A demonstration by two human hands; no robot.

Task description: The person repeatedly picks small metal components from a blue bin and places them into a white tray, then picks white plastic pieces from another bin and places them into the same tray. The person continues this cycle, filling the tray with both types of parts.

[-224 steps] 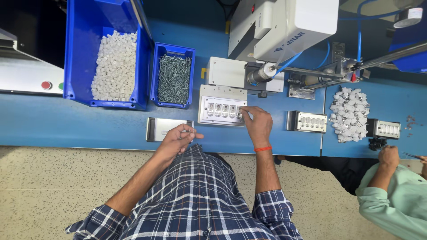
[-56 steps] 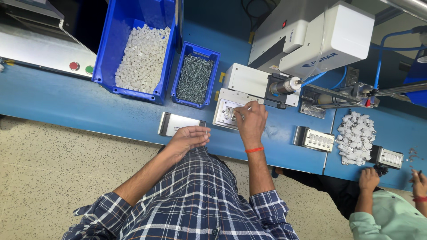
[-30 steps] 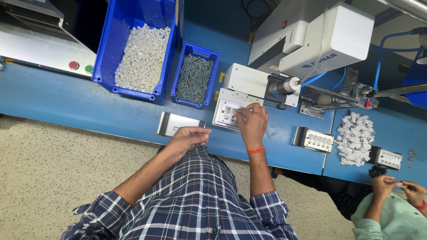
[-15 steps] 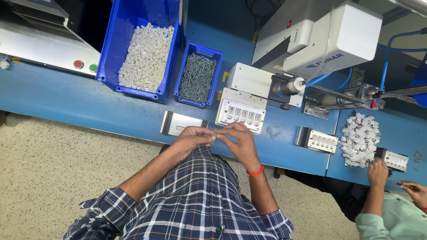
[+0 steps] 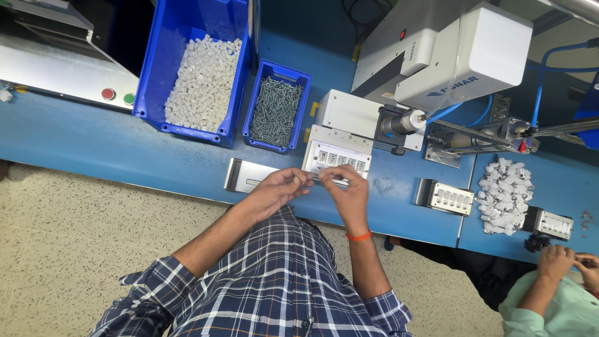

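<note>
My left hand (image 5: 277, 190) and my right hand (image 5: 346, 195) meet over the front edge of the blue bench (image 5: 112, 150). Their fingertips pinch a thin silvery metal piece (image 5: 327, 181) between them. What else the left palm holds is hidden. Just beyond the fingers stands a white fixture block (image 5: 337, 156) with a row of small sockets. A flat metal plate (image 5: 246, 175) lies to the left of my left hand.
A large blue bin (image 5: 156, 62) of white plastic parts and a small blue bin (image 5: 282, 65) of screws stand at the back. A grey-white machine (image 5: 449, 56) is right of them. Two more fixtures (image 5: 446, 198), loose white parts (image 5: 504, 196) and a co-worker's hands (image 5: 558, 262) are at right.
My right hand left the white fixture block and came back to my left hand. Both hands now pinch the thin metal piece at the bench edge.
</note>
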